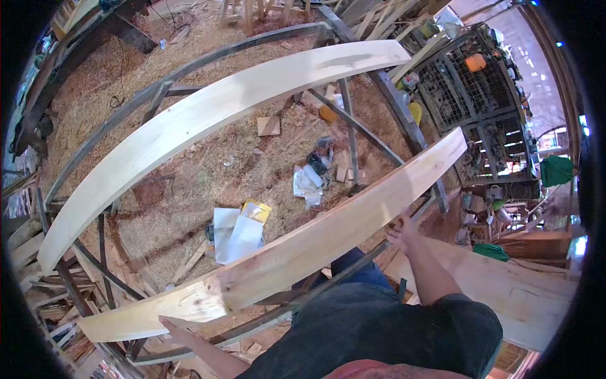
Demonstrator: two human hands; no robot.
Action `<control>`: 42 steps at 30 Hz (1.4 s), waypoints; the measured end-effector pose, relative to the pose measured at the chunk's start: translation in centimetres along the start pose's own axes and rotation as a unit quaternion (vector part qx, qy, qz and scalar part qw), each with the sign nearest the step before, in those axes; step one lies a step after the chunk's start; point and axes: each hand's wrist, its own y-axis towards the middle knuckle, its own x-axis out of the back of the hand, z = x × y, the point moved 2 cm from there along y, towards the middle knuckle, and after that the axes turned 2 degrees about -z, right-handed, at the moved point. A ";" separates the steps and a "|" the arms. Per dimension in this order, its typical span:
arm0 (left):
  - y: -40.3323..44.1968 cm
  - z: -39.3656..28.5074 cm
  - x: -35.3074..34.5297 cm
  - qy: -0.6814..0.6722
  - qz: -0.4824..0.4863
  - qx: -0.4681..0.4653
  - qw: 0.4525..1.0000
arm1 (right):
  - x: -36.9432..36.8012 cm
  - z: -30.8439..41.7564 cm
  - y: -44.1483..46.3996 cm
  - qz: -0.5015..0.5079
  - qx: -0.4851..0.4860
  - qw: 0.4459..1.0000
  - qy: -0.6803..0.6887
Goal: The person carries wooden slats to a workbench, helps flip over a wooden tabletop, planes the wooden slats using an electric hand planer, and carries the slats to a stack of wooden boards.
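Observation:
A long pale wooden plank (284,252) runs diagonally across the lower middle, resting on a dark metal frame (353,271). My left hand (180,331) is at its near edge toward the left end, fingers stretched out against the wood. Near the plank's right part, my right hand (404,235) has its fingers spread, with the fingertips at the near edge. Neither hand is visibly wrapped round the wood. Beyond it lies a second, strongly curved plank (208,107) on the same framework.
Wood shavings cover the floor (189,183), with plastic bags (308,183), white sheets (237,234) and a small wood block (268,126). Metal braces (363,129) cross between the planks. A wire rack (467,95) is at the upper right; a wide board (499,284) lies at the right.

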 end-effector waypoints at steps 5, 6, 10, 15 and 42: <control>-0.5 0.4 -3.8 -0.230 0.145 0.065 0.960 | -8.8 -2.8 2.7 0.167 0.102 0.957 0.212; -1.0 -1.0 -5.1 -0.239 0.170 0.069 0.954 | -10.0 -1.4 2.3 0.184 0.121 0.955 0.198; 2.8 -4.9 -10.8 -0.205 0.186 0.060 0.959 | -16.4 1.1 -3.2 0.150 0.115 0.962 0.199; 11.4 -9.3 -18.9 -0.235 0.211 0.016 0.949 | -27.6 3.8 1.4 0.239 0.225 0.926 0.189; 17.8 -16.3 -36.3 -0.268 -0.094 -0.105 0.953 | -11.6 -5.8 -1.4 0.244 0.225 0.673 -0.661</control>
